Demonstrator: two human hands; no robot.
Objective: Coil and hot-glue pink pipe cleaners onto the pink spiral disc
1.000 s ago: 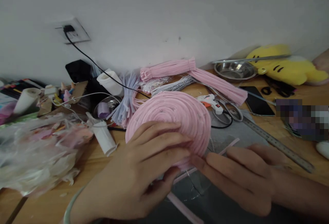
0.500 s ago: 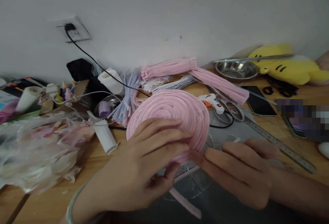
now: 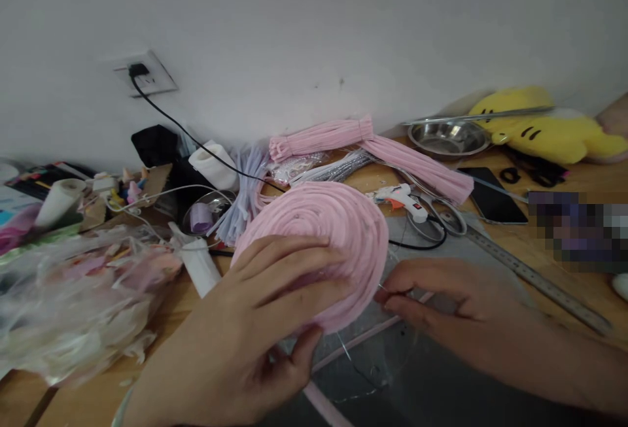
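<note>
My left hand [image 3: 255, 322] grips a pink coiled disc [image 3: 324, 231] made of wound pipe cleaners, fingers spread over its front face and thumb underneath. My right hand [image 3: 441, 309] sits at the disc's right edge, with thumb and forefinger pinched on a thin strand there, too fine to name. A loose pink pipe cleaner [image 3: 363, 339] trails from under the disc across a grey mat [image 3: 422, 375].
A wooden table [image 3: 564, 263] holds bundles of pink pipe cleaners [image 3: 392, 146], a glue gun [image 3: 402, 197], scissors [image 3: 444, 218], a metal ruler [image 3: 534, 276], a phone [image 3: 488, 186], a steel bowl [image 3: 449, 136], a yellow plush toy [image 3: 544, 127] and a crumpled plastic bag [image 3: 73, 296].
My right hand's fingers have gone from lying extended against the disc's edge to a pinch. The disc has tilted and shifted slightly left and down in my left hand.
</note>
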